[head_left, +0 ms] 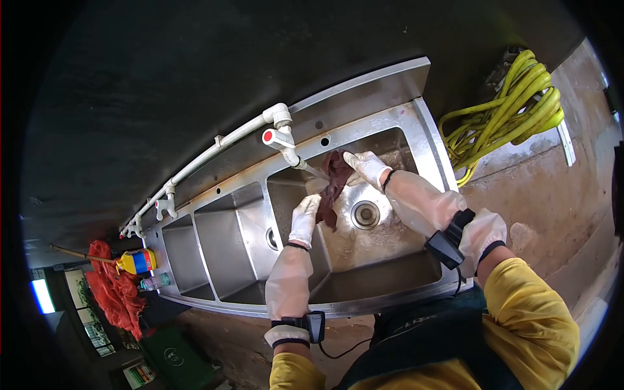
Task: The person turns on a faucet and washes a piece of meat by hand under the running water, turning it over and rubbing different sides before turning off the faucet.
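Note:
A dark maroon cloth (335,182) hangs over the right-hand basin (364,244) of a steel sink, looking wet. My left hand (305,220), in a whitish glove, is closed on the cloth's left edge. Higher up, my gloved right hand (367,168) pinches its upper right side. Water appears to run from the white tap (284,144) with a red-marked handle onto the cloth. Below and right of the cloth lies the round drain (365,214). The fingertips are partly hidden by the cloth.
Two more basins (227,234) adjoin on the left. A white pipe (208,154) with further taps runs along the dark wall. A yellow bottle (136,261) and red fabric (114,286) are at the far left. A coiled yellow hose (513,107) hangs at the right.

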